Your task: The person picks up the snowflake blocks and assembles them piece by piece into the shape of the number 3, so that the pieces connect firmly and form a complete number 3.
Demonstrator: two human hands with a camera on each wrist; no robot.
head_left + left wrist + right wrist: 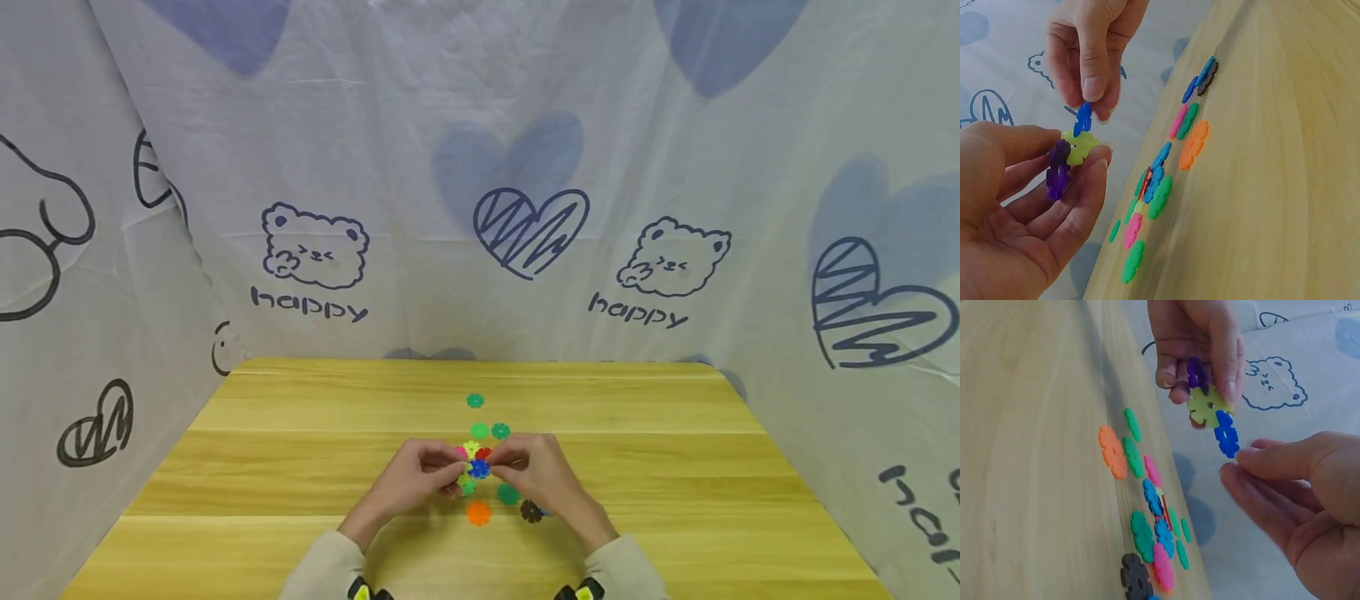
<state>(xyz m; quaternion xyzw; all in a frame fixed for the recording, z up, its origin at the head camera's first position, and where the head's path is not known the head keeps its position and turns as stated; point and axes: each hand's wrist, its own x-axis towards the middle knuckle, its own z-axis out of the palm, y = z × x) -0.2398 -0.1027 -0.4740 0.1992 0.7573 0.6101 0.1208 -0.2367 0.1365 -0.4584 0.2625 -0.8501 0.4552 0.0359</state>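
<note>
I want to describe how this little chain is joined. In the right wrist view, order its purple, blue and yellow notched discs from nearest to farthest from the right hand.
1. Blue notched disc: at the right hand's fingertips.
2. Yellow notched disc: between the other two.
3. Purple notched disc: far end, against the left hand.

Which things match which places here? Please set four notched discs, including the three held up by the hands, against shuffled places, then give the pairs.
Things:
1. Orange disc
2. Purple disc
3. Raised blue disc
4. Raised yellow disc

Places:
A. Middle of the joined raised row
B. At the fingertips of the right hand
C. Lying on the table
D. End of the raised row away from the right hand

Pairs: 1-C, 2-D, 3-B, 4-A
</note>
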